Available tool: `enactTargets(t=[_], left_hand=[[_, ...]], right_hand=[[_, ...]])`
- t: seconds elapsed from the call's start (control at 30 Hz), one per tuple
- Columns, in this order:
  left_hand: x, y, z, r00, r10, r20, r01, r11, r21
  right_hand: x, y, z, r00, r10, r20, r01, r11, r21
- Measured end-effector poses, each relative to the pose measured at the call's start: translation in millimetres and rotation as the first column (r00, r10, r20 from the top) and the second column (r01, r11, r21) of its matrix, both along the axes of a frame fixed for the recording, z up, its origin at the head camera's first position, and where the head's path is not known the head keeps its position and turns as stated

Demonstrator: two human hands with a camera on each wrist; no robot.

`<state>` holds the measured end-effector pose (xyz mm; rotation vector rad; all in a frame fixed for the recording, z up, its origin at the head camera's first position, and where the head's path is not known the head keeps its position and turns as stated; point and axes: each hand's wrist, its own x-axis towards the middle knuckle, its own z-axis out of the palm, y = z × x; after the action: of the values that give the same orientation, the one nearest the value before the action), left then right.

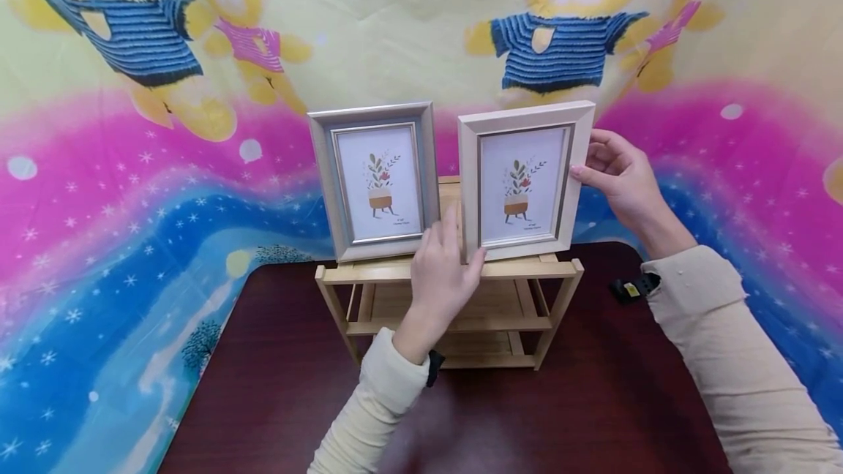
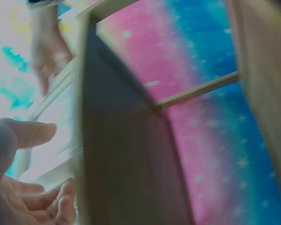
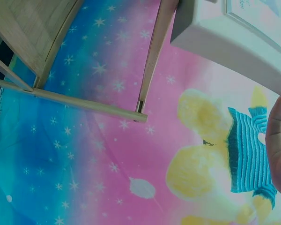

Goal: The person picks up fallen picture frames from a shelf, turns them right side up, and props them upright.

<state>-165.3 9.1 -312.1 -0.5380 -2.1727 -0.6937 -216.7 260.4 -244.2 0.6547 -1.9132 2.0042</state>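
Observation:
A white picture frame [image 1: 523, 181] stands slightly tilted on the top of a wooden shelf rack [image 1: 369, 273]. My right hand [image 1: 622, 174] grips its right edge, thumb on the front and fingers behind. At the frame's lower left corner is my left hand [image 1: 441, 273], its thumb right by the bottom edge. In the left wrist view the left thumb and fingers [image 2: 40, 199] are spread apart. A silver-grey picture frame [image 1: 378, 181] leans upright on the rack's left side, its lower right corner partly behind the left hand. Both frames show a potted plant print.
The rack has lower shelves [image 1: 454, 304] and stands on a dark red-brown table [image 1: 276, 386]. A cloth backdrop [image 1: 395, 13] with cartoon bears hangs close behind. A black strap with a small device [image 1: 632, 288] is on the right wrist.

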Motion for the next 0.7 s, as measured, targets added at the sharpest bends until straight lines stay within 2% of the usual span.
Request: enactTargets(t=[0.07,0.17,0.23,0.37,0.57,0.7], left_hand=[[-2.3,-4.4,13.4,0.994,-0.103,-0.039,0.106,0.991,0.080],[-9.6,-9.1,33.6,0.966,-0.245,-0.080,0.255,0.951,0.176],[-15.6,-10.7,43.7,0.950,-0.301,-0.082,0.312,0.925,0.215],[-24.6,-10.7,50.8,0.938,-0.342,-0.062,0.347,0.903,0.252],[-30.3,-6.9,47.0,0.928,-0.370,-0.048,0.366,0.878,0.308],[-31.2,-4.9,45.9,0.919,-0.391,-0.053,0.385,0.862,0.330]], right_hand=[[0.7,0.3,0.2,1.000,0.004,-0.004,-0.004,1.000,0.002],[1.7,0.5,0.4,1.000,0.012,-0.007,-0.012,1.000,0.000],[2.1,0.6,0.4,1.000,0.015,-0.007,-0.015,1.000,-0.001],[1.9,0.4,0.4,1.000,0.013,-0.008,-0.013,1.000,-0.002],[-1.2,-0.7,-0.1,1.000,0.005,-0.011,-0.004,1.000,0.018],[-3.5,-1.7,1.9,0.999,-0.036,0.010,0.035,0.997,0.069]])
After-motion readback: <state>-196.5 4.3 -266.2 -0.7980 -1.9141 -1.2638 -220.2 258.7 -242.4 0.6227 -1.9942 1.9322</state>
